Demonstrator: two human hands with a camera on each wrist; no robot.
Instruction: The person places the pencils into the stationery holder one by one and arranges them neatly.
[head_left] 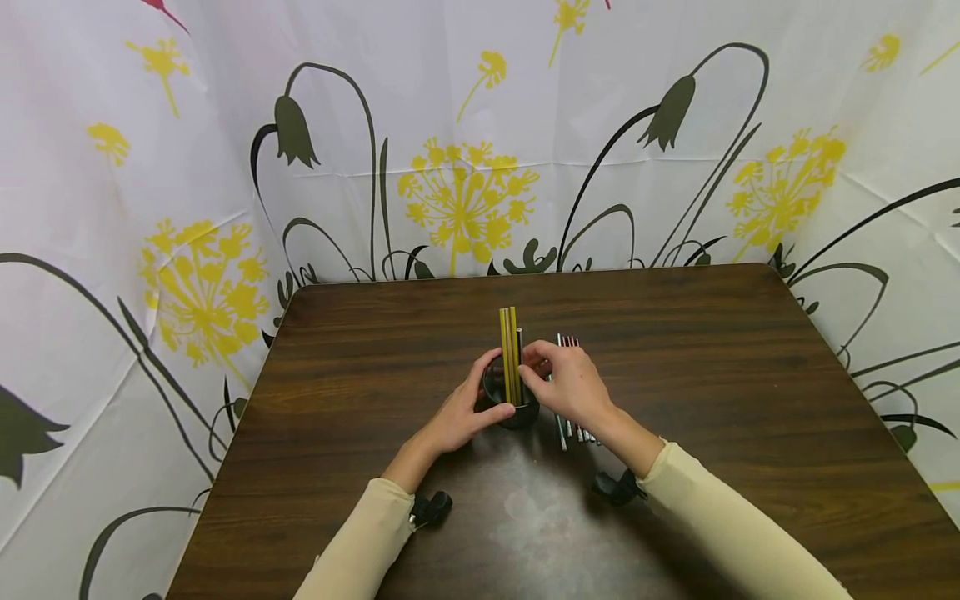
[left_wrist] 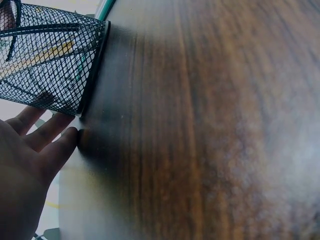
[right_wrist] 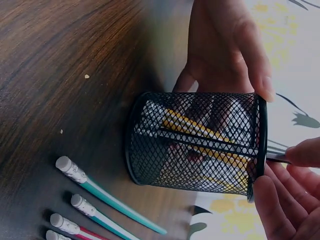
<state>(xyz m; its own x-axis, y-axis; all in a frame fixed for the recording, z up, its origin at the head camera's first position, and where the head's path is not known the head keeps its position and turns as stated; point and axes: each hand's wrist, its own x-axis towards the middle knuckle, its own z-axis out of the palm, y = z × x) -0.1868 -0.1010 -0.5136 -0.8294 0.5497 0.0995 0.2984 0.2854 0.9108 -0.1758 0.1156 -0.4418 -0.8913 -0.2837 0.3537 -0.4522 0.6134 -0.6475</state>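
Note:
A black mesh pencil cup (head_left: pixel 519 419) stands upright on the table. My left hand (head_left: pixel 456 418) holds it from the left, thumb at the near rim and fingers around the far side. Yellow pencils (head_left: pixel 508 354) rise out of the cup, and their lower ends show through the mesh (right_wrist: pixel 200 145). My right hand (head_left: pixel 576 385) pinches a dark pencil (head_left: pixel 520 343) between thumb and finger just above the rim. That pencil's lower part runs down inside the cup beside the yellow ones.
Right of the cup lies a row of loose pencils (head_left: pixel 564 437), teal and red with white erasers toward me, partly hidden under my right hand. The dark wooden table (head_left: pixel 375 358) ends at a flower-printed curtain (head_left: pixel 465 100).

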